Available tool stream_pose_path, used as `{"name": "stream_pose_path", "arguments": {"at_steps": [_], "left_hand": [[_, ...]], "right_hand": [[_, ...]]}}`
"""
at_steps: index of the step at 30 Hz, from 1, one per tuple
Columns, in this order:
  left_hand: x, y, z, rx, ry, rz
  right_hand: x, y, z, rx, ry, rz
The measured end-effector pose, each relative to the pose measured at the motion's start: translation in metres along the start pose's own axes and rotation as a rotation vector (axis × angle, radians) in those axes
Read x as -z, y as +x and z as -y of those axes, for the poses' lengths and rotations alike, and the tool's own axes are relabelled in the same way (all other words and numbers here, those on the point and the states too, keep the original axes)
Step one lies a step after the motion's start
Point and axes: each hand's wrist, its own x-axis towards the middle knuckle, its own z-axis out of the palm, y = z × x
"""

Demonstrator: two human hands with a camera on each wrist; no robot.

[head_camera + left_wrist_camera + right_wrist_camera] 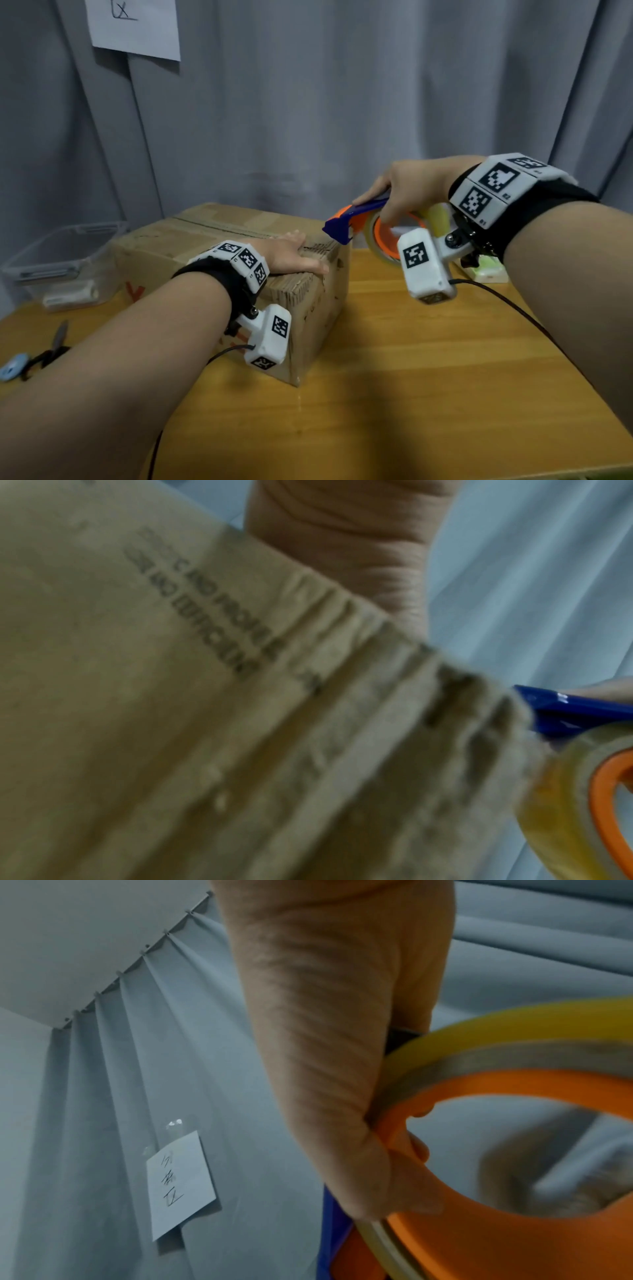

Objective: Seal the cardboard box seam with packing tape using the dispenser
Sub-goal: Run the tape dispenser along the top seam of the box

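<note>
Bracing hand: the left hand (291, 255) lies flat on the near end of the cardboard box (219, 260), fingers straight and pressing the flaps down; it grips nothing
Working hand: the right hand (407, 195) is wrapped round the tape dispenser (370, 222), fingers over the blue top; the roll of packing tape (380, 240) sits on its orange hub beneath
Box: stands on the wooden table (428, 377); its seam (219, 228) runs lengthwise along the top, away from the near end
Dispenser position: in the air just beside the box's near right corner, blue nose pointing at the box; whether it touches the cardboard is hard to tell, probably not yet
Step in hand: bringing the dispenser to the start of the seam; no fresh strip shows on top
Next move calls for: planting the tape's free end over the box's near edge in line with the seam, then drawing the dispenser along it under steady pressure; the left hand would have to clear the path
</note>
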Motion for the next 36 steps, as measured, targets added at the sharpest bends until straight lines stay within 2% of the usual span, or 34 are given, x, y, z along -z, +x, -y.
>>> {"name": "stream_pose_path", "arguments": {"at_steps": [8,13,17,21,30,36], "left_hand": [[-0.004,-0.011,-0.015,-0.049,0.130,-0.008],[-0.005,-0.018,-0.022,-0.140,0.074,0.032],[-0.006,-0.017,-0.018,-0.176,0.045,0.032],[-0.008,-0.023,-0.021,-0.175,0.089,0.038],[-0.005,-0.031,0.005,-0.116,0.047,0.009],[-0.012,-0.063,0.026,-0.145,0.064,-0.050]], "right_hand": [[-0.017,-0.003,-0.012,-0.098,0.092,0.031],[-0.027,-0.004,-0.011,-0.113,0.076,0.052],[-0.034,-0.015,-0.018,-0.118,0.177,0.026],[-0.045,-0.023,-0.024,-0.093,0.257,-0.031],[-0.097,-0.045,-0.009,0.010,0.146,-0.213],[-0.134,-0.044,0.010,0.022,0.162,-0.158]]}}
